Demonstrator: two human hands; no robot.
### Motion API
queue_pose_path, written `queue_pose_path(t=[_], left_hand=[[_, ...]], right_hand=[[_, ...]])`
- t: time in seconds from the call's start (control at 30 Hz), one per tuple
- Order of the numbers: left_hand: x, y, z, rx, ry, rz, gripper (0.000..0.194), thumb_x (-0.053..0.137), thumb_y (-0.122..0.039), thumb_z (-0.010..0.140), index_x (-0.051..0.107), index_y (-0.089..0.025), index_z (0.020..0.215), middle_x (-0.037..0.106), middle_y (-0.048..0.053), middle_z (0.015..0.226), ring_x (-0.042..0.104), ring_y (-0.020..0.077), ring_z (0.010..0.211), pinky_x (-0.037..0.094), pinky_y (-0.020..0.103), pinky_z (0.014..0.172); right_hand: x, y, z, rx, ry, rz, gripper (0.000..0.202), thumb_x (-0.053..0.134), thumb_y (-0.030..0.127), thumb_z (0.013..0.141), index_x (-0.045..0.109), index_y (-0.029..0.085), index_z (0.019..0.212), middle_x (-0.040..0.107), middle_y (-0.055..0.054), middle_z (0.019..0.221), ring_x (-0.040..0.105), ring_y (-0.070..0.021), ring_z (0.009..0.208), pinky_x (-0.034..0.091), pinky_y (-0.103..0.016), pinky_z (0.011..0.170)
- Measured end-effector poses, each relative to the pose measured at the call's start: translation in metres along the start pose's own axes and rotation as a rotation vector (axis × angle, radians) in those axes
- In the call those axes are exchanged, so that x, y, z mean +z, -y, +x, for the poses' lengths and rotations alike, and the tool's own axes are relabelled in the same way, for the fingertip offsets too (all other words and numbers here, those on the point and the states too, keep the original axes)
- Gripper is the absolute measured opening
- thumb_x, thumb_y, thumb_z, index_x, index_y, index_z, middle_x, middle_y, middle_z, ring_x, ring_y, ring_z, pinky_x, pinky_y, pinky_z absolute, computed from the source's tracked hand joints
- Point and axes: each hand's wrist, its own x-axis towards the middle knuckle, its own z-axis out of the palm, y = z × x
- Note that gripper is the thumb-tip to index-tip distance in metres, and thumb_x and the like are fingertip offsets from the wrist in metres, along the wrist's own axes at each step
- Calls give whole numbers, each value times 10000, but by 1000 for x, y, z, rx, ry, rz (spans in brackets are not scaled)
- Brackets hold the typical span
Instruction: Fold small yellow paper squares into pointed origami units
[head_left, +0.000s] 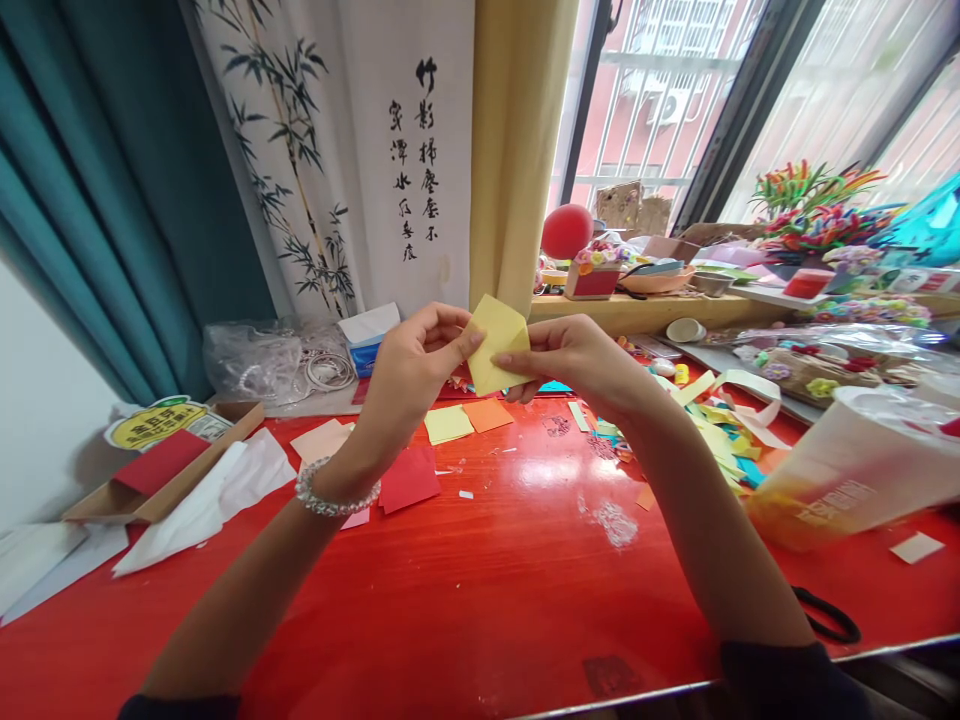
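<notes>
A folded piece of yellow paper [496,345] is held up above the far part of the red table. My left hand [427,350] pinches its left edge between thumb and fingers. On the right side, my right hand [562,360] grips its lower right edge, thumb in front. Beneath and behind my hands lie a flat yellow sheet [448,425] and an orange sheet [487,414], side by side. A red paper square [409,480] rests nearer to me, right of my braceleted left wrist.
Paper scraps [720,430] pile up at the right beside a large cup [862,465]. A cardboard tray [176,490] and white tissue stand left. A black hair tie [829,615] lies near the front edge. Crafts crowd the windowsill [622,310].
</notes>
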Motion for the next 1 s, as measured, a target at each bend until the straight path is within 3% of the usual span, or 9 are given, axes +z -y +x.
queue_pose_path(t=[0.2, 0.43, 0.8, 1.0], left_hand=[[0, 0, -2, 50, -25, 54, 177, 631, -330, 789, 692, -183, 868, 704, 23, 856, 634, 140, 783, 523, 233, 699], [-3, -6, -3, -5, -31, -22, 315, 660, -332, 770, 697, -203, 1054, 722, 35, 973, 661, 174, 873, 556, 284, 761], [-6, -6, -2, 11, -4, -123, 179, 688, -255, 746, 748, -240, 915, 741, 4, 847, 679, 159, 793, 567, 306, 760], [-5, -8, -2, 7, 14, -128, 140, 649, -189, 751, 751, -214, 844, 728, 13, 836, 674, 164, 822, 558, 322, 790]], right_hand=[[3, -1, 1, -98, -94, 21, 246, 652, 397, 796, 674, 152, 787, 649, -34, 784, 601, -129, 735, 510, -277, 689], [2, 0, 0, -114, -137, 26, 234, 629, 371, 817, 667, 145, 769, 642, -41, 776, 612, -142, 761, 515, -293, 721], [-1, -3, 1, -207, -178, 67, 246, 642, 348, 802, 683, 182, 979, 658, -15, 784, 636, -135, 732, 536, -286, 687], [1, -2, -1, -225, -199, 119, 156, 603, 256, 812, 707, 204, 915, 657, 7, 785, 644, -120, 724, 531, -262, 675]])
